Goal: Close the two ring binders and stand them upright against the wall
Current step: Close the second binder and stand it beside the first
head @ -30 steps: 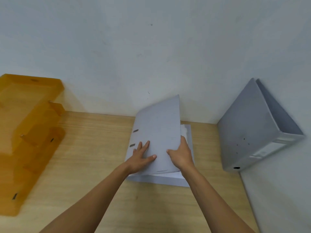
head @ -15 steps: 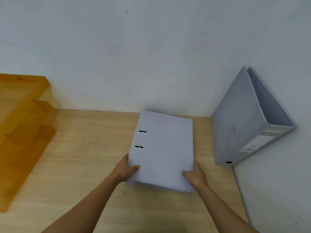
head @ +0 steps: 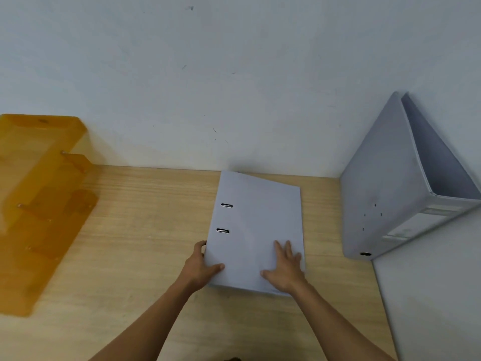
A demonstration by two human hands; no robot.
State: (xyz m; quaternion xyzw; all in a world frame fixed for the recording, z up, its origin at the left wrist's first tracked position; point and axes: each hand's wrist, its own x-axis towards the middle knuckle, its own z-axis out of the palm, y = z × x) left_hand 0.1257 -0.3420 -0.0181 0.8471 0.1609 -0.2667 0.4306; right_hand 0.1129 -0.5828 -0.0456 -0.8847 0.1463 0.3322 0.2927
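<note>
A pale grey ring binder (head: 257, 220) lies flat and closed on the wooden desk (head: 145, 230), its far edge near the back wall. My left hand (head: 201, 267) grips its near left corner, thumb on the cover and fingers curled round the spine side. My right hand (head: 285, 267) rests flat on the cover near the right front corner, fingers spread. A second grey binder (head: 385, 183) stands upright in the right corner, leaning against the side wall, its covers slightly apart at the top.
An orange translucent stacked letter tray (head: 39, 204) sits at the left of the desk against the back wall (head: 234, 87). A white side wall (head: 437, 295) bounds the desk on the right. Bare wood lies between the tray and the flat binder.
The raised front cover came down and the flat binder is now closed. My left hand moved to the near left corner; my right hand shifted from the front edge to lie flat on the cover.
</note>
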